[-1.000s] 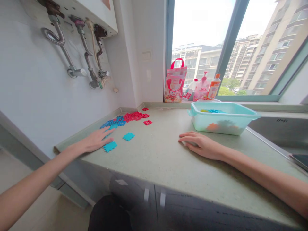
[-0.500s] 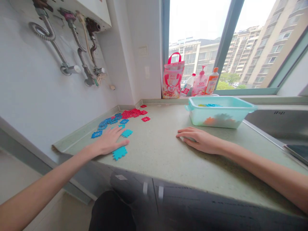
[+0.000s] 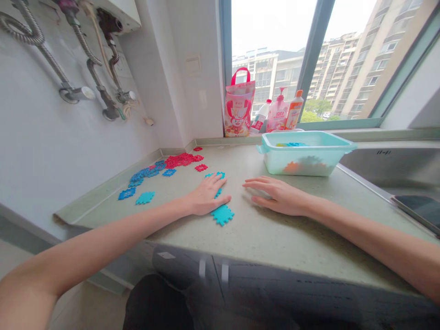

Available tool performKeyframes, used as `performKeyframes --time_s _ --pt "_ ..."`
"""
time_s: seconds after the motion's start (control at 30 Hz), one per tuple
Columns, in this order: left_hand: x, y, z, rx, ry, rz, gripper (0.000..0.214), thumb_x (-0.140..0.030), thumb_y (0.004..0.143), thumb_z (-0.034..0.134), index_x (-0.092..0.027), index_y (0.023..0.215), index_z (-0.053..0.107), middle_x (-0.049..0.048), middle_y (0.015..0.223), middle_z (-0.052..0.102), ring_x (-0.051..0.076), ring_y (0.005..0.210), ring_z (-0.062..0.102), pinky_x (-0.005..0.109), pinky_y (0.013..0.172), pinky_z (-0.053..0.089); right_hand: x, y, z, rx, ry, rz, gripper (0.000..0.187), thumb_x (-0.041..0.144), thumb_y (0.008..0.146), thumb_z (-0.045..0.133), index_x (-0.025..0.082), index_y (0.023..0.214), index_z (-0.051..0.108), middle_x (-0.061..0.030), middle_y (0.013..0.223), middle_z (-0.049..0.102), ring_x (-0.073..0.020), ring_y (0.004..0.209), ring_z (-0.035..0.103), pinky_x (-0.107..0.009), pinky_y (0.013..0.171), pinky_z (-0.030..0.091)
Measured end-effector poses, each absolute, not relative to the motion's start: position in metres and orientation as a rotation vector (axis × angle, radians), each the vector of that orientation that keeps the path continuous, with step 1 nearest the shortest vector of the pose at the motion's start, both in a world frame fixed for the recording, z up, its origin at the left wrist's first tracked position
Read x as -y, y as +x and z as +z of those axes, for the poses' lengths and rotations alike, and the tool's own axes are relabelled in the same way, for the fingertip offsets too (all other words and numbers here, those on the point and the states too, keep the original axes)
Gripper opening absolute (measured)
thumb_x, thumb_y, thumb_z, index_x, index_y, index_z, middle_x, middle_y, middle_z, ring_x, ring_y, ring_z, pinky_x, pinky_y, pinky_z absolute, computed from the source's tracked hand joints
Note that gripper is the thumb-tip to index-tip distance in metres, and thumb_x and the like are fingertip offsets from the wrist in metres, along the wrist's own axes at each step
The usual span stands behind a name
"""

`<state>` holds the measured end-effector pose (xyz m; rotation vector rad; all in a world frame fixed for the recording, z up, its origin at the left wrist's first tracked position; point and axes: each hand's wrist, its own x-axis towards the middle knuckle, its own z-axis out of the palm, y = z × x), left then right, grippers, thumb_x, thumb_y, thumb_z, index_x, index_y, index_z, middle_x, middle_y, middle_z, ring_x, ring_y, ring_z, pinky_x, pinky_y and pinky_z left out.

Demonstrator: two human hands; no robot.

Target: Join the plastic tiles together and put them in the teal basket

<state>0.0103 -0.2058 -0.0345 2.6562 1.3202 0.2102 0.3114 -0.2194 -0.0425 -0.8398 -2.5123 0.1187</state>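
Observation:
My left hand [image 3: 206, 198] lies flat, fingers stretched, on teal plastic puzzle pieces on the green countertop [image 3: 261, 229]. One teal piece [image 3: 222, 214] shows just below its thumb, another [image 3: 217, 175] at the fingertips. My right hand [image 3: 275, 195] rests palm down a little to the right, fingers slightly curled on the counter; whether anything lies under it is hidden. A teal tub [image 3: 305, 157] with coloured pieces inside stands behind my right hand. Blue pieces [image 3: 144, 174] and red pieces [image 3: 182, 160] lie spread along the left wall.
A pink bag [image 3: 238, 108] and bottles [image 3: 283, 115] stand on the window sill. A steel sink [image 3: 388, 165] is at the right, with a dark phone [image 3: 417, 210] at its rim. Pipes [image 3: 72, 87] hang on the left wall. The counter's front edge is near me.
My left hand has slid to the right across the counter, from the blue pieces near the wall toward my right hand, dragging teal pieces with it. The right hand stayed put.

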Motion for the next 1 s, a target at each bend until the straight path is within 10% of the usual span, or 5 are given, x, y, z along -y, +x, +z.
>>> performKeyframes --time_s 0.37,0.67,1.0 --pt "0.239 -0.056 0.001 -1.190 2.800 0.431 0.059 -0.059 0.111 0.031 -0.031 0.162 0.043 0.0066 0.178 0.022 0.031 0.165 0.013 0.063 0.132 0.004 0.231 0.308 -0.045 2.563 -0.966 0.250 0.082 0.063 0.096 0.067 0.038 0.167 0.034 -0.0110 0.174 0.031 -0.0387 0.154 0.042 -0.061 0.124 0.039" --pt "0.272 -0.180 -0.023 -1.662 2.577 0.014 0.096 -0.079 0.098 0.043 -0.024 0.172 0.018 0.0105 0.178 0.009 0.037 0.164 0.008 0.058 0.132 0.018 0.215 0.278 -0.033 2.724 -0.640 0.242 0.074 0.056 0.099 0.066 0.038 0.165 0.038 -0.0066 0.178 0.022 -0.0390 0.159 0.032 -0.065 0.128 0.029" --pt "0.143 -0.036 -0.025 -1.155 2.530 0.289 0.101 -0.081 0.096 0.040 -0.020 0.172 0.012 0.0112 0.179 0.008 0.032 0.165 0.011 0.049 0.135 0.013 0.224 0.274 -0.031 2.671 -0.650 0.054 0.041 0.045 0.107 0.056 0.025 0.141 0.069 -0.0126 0.155 0.059 -0.0308 0.147 0.051 -0.054 0.123 0.040"
